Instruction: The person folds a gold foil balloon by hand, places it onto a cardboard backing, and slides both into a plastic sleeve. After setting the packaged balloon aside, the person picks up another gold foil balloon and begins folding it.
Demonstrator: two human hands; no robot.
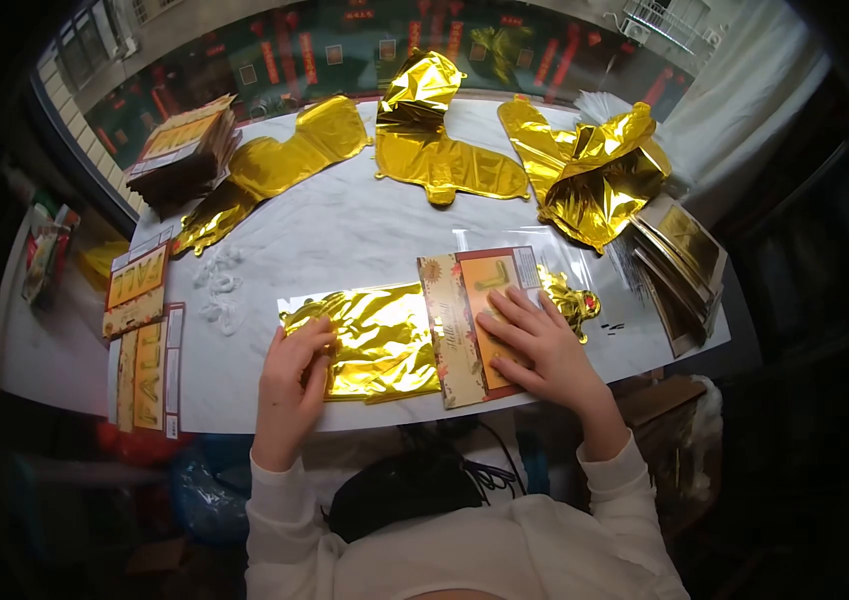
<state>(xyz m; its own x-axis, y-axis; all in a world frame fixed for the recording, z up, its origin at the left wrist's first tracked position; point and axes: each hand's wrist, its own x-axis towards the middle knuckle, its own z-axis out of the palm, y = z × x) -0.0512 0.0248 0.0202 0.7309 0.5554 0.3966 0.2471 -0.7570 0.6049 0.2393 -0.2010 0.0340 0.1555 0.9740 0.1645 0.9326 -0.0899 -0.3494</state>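
Observation:
Folded gold foil balloons [384,345] lie flat at the table's front edge, in or under clear film. My left hand [294,380] has its fingers bent round their left end, gripping it. Over their right end lies a printed cardboard header card [441,335] with an orange panel and gold letters. My right hand [544,350] rests flat on this card with its fingers spread, hiding part of the panel. Just beyond those fingertips is a small crumpled gold foil piece [569,298] with a bit of red.
Large gold foil balloons [299,150] lie along the back of the white table [294,235]. Stacked cards [179,150] stand at back left, and more packs [679,265] lean at right. Two "FALL" cards [149,370] and white string [219,285] lie at left.

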